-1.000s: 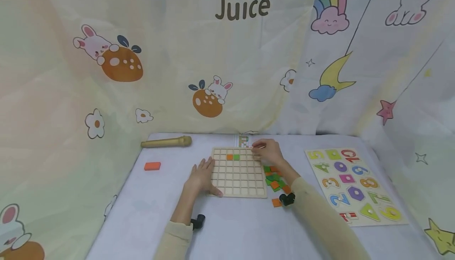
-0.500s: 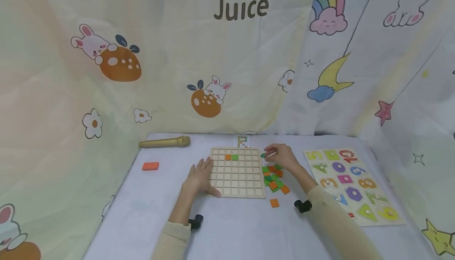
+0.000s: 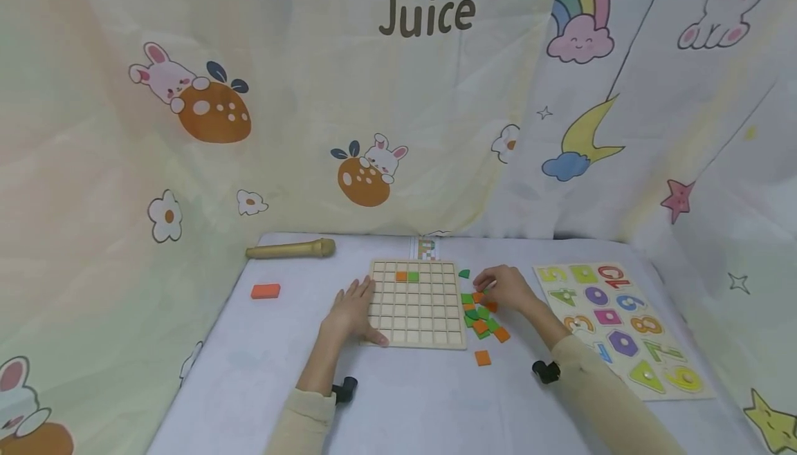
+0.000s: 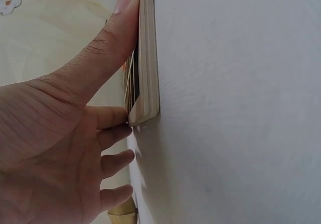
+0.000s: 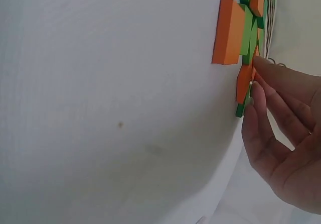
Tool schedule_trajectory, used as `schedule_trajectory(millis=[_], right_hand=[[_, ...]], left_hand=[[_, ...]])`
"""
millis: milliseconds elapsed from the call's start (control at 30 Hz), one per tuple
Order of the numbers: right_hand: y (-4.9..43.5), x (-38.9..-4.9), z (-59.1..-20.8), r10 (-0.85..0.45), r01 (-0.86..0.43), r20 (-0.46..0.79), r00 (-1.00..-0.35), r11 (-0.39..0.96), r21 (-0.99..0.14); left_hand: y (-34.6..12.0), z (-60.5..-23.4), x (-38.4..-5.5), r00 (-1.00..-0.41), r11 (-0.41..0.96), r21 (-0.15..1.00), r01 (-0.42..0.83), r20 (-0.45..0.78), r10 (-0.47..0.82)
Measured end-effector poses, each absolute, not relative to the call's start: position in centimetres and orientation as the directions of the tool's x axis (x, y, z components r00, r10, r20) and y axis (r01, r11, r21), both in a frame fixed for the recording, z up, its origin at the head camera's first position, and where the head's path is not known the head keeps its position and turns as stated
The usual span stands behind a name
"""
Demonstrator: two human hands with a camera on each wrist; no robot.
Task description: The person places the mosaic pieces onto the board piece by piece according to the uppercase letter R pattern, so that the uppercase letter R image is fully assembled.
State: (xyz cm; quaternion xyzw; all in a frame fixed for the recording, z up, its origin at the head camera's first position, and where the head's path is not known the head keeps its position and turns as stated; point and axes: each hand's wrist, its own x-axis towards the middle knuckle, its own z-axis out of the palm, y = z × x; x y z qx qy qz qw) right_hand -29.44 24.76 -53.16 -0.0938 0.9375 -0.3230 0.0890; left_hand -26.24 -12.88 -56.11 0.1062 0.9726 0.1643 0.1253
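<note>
A wooden grid board point(image 3: 418, 336) lies mid-table, with an orange tile point(image 3: 401, 276) and a green tile point(image 3: 414, 276) side by side in its upper squares. My left hand point(image 3: 351, 313) rests along the board's left side, its fingers spread and its thumb point(image 4: 103, 50) against the near edge. To the right, several loose orange and green tiles point(image 3: 479, 326) lie heaped. My right hand point(image 3: 509, 289) is at the heap's far end, thumb and fingertips around an orange tile point(image 5: 244, 83); whether they pinch it is unclear. A green piece point(image 3: 463, 273) with a rounded edge lies beside the board's upper right corner.
A number-and-shape puzzle board point(image 3: 623, 330) lies at the right. A wooden toy microphone point(image 3: 290, 249) and a red-orange block point(image 3: 265, 291) lie at the left. Behind the grid board is a small pattern card point(image 3: 427, 248). One orange tile point(image 3: 482, 358) sits apart, nearer.
My right hand has moved from the board's upper right corner to the tile heap. It has let go of the green piece, which now lies beside the board. My left hand has stayed put.
</note>
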Motion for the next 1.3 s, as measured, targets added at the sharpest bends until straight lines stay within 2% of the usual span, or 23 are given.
schedule_trajectory(millis=[267,567,833,1000,1300], right_hand=[[24.6,-29.4,-53.0,-0.25,-0.165,-0.057,-0.967,0.777,-0.608],[23.7,-30.0,-52.0,-0.204,-0.101,-0.084,-0.975,0.751,-0.653],[22.5,-30.7,-52.2,-0.163,-0.077,-0.038,-0.986,0.643,-0.762],[21.1,-31.4,-52.3,-0.162,-0.086,-0.017,-0.987,0.604,-0.792],[18.3,-32.8,-52.7,-0.121,-0.004,-0.073,-0.99,0.54,-0.842]], left_hand=[[-12.5,-54.4,-25.4,-0.946,0.921,0.355,0.16,-0.212,0.246],[-12.6,-53.5,-24.9,-0.945,0.911,0.375,0.175,-0.197,0.262],[-12.6,-53.7,-24.9,-0.945,0.912,0.363,0.189,-0.184,0.269],[-12.7,-54.5,-25.3,-0.947,0.914,0.363,0.184,-0.183,0.263],[-12.5,-53.5,-25.0,-0.943,0.92,0.353,0.167,-0.214,0.253]])
